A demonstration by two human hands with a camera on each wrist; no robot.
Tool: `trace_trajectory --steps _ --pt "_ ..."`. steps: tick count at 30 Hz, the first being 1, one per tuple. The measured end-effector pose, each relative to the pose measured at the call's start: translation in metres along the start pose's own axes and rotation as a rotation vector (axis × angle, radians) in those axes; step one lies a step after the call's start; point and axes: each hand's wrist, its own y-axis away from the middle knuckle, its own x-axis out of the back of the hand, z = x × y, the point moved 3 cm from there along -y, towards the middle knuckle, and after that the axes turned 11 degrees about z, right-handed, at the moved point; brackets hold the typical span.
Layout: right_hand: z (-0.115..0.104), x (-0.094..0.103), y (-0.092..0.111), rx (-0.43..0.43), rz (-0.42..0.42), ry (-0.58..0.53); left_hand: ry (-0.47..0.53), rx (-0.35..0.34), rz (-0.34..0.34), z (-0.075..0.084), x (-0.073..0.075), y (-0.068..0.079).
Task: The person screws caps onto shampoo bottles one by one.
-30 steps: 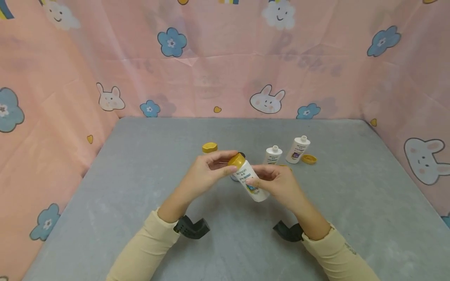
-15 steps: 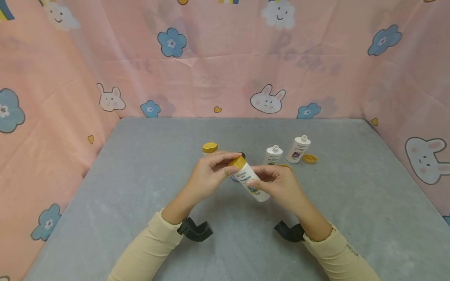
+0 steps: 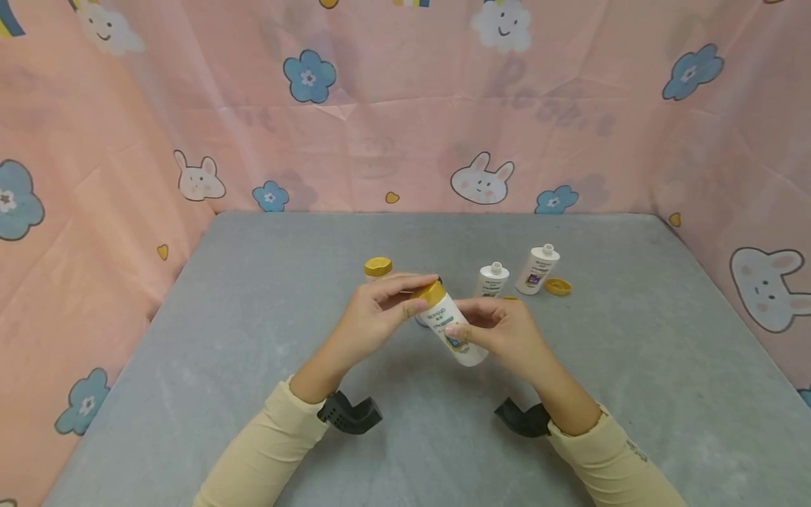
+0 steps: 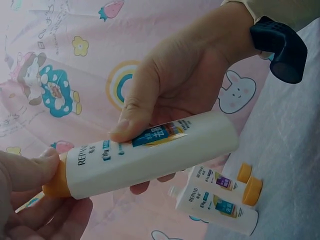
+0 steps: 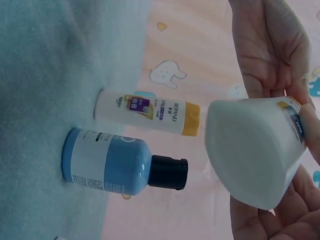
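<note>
- The left hand (image 3: 372,311) reaches in over the tabletop (image 3: 633,380); its grip pinches the gold cap (image 3: 434,293) between thumb and fingers.
- The right hand (image 3: 507,329) has its grip curled round the body of the white REPAND bottle (image 4: 145,157), thumb lying across the front label.
- That bottle is held above the tabletop between the two hands, tilted, cap end up toward the left hand and base down toward the right; the cap meets the bottle's shoulder.
- An uncapped white bottle with a teal label (image 3: 492,279) stands upright just beyond the right hand, its lower part hidden in the head view.
- An uncapped white bottle with a purple label (image 3: 537,271) stands near it, farther right.
- A loose gold cap (image 3: 558,286) lies just beside the purple-labelled one; a second loose cap (image 3: 512,298) shows partly behind the right hand.
- Beyond the left hand, a gold-capped REPAND bottle (image 5: 142,112) stands upright near a blue bottle with a black top (image 5: 107,160).
- Pink printed cloth (image 3: 380,141) hangs behind; both forearms wear cream sleeves (image 3: 269,436).
</note>
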Motion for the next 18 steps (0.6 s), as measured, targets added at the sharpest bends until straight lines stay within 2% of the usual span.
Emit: trace_trajectory --steps 3,6,18 --pt "0.0001 0.0013 -0.0004 -0.034 0.013 -0.001 0.014 0.046 0.039 0.0003 0.0002 -0.0006" --pt "0.0001 0.0013 -0.0006 -0.047 0.019 0.005 0.012 0.065 0.077 -0.0007 -0.0001 -0.0014" --pt "-0.0031 0.0014 0.0009 -0.015 0.010 0.015 0.033 -0.023 0.062 -0.0041 -0.0014 -0.0014"
